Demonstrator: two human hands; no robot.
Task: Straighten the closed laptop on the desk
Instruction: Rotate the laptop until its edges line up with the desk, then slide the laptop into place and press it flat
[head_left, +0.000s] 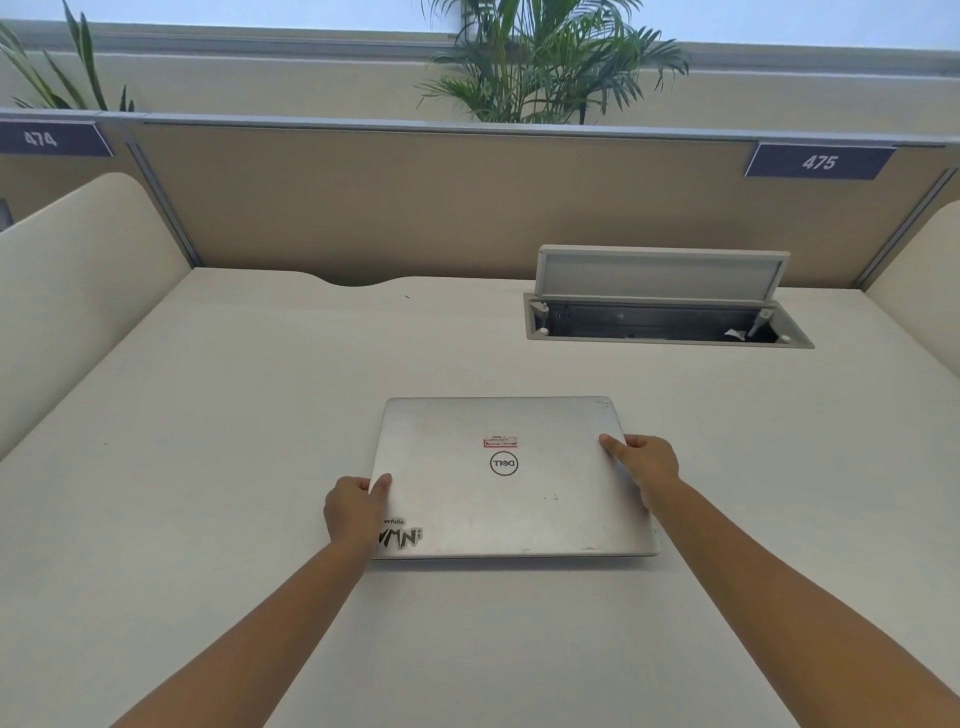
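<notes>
A closed silver laptop (519, 499) lies flat on the pale desk (234, 441), in the middle, its edges roughly square to the desk's back panel. Its lid carries a round logo, a small red sticker and a black-and-white sticker at the near left corner. My left hand (356, 512) grips the laptop's left edge, thumb on the lid. My right hand (644, 462) grips the right edge, thumb on top as well. Both forearms reach in from the bottom of the view.
An open cable hatch (670, 325) with its lid raised sits at the back right of the desk. Tan partition panels (415, 208) wall the back, cream side dividers stand left and right. Leafy plants rise behind the partition.
</notes>
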